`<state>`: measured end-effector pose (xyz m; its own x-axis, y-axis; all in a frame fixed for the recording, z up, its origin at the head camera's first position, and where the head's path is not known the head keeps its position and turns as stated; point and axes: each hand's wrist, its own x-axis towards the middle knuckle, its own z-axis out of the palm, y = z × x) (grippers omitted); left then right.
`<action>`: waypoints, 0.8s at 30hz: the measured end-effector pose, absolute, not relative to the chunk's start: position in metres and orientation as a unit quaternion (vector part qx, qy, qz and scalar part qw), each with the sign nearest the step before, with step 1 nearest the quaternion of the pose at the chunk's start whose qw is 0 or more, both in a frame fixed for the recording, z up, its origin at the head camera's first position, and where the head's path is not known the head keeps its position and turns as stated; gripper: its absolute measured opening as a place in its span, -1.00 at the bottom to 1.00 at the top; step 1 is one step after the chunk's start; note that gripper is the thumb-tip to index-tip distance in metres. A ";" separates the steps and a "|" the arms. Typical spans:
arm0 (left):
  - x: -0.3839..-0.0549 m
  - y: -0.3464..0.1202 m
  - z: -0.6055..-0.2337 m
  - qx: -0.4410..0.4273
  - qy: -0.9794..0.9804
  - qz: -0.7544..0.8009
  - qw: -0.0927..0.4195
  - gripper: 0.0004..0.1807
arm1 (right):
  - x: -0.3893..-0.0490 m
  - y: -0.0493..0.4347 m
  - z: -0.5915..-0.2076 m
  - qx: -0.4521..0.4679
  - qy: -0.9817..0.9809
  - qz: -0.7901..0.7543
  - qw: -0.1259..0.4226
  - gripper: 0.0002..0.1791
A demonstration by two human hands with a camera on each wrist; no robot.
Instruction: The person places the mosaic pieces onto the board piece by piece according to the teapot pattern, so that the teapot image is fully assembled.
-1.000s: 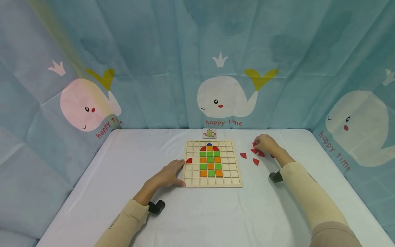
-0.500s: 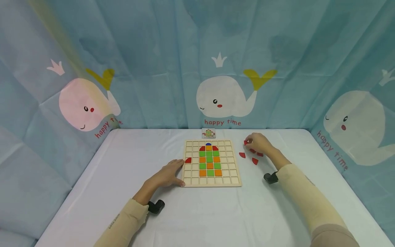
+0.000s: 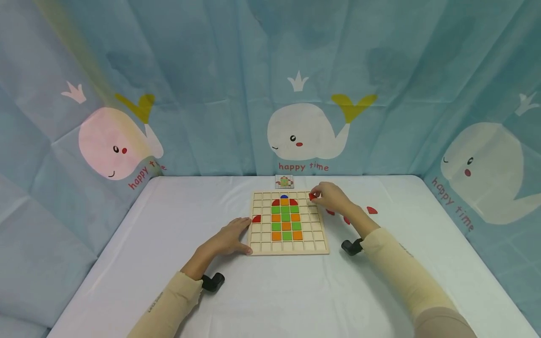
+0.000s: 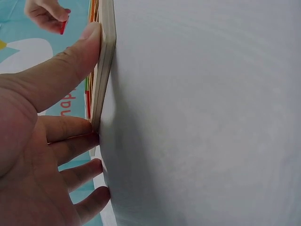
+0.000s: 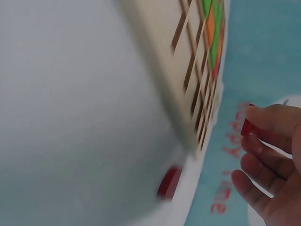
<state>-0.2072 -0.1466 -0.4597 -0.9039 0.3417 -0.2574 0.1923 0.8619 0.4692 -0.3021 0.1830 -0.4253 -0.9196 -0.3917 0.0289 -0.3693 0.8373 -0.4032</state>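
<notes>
A square wooden grid board [image 3: 317, 237] lies on the white table. Orange and green square tiles, a blue piece and red pieces fill part of its middle columns. One red quarter-circle tile [image 3: 256, 219] sits in a left-edge cell. My left hand [image 3: 230, 237] rests along the board's left side, its fingers extended and thumb [image 4: 87, 44] against the front edge. Between thumb and index finger, my right hand [image 3: 334, 197] pinches another red quarter-circle tile [image 5: 246, 126] over the board's far right corner; its other fingers are loosely bent.
Several loose red quarter-circle tiles [image 3: 372, 210] lie right of the board, some partly behind the right forearm. Behind the board is a small card [image 3: 284, 181] with a coloured pattern. A blue curtain [image 3: 228, 141] with whale prints closes off the table's back and sides.
My right hand has moved left from the loose red tiles to the board's far right corner, carrying the pinched tile. The left hand has stayed at the board's left side.
</notes>
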 end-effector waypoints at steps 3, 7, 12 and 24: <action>-0.207 -0.146 -0.459 0.140 0.950 0.224 0.170 0.09 | -0.301 0.170 -0.427 -0.226 0.954 -0.198 0.019 -0.72; -0.207 -0.146 -0.459 0.136 0.951 0.220 0.171 0.10 | -0.298 0.152 -0.429 -0.245 0.949 -0.195 0.018 -0.75; -0.207 -0.144 -0.458 0.134 0.952 0.215 0.171 0.09 | -0.293 0.131 -0.431 -0.242 0.950 -0.196 0.039 -0.71; -0.208 -0.145 -0.460 0.137 0.954 0.207 0.168 0.08 | -0.289 0.087 -0.438 -0.303 0.937 -0.167 0.055 -0.75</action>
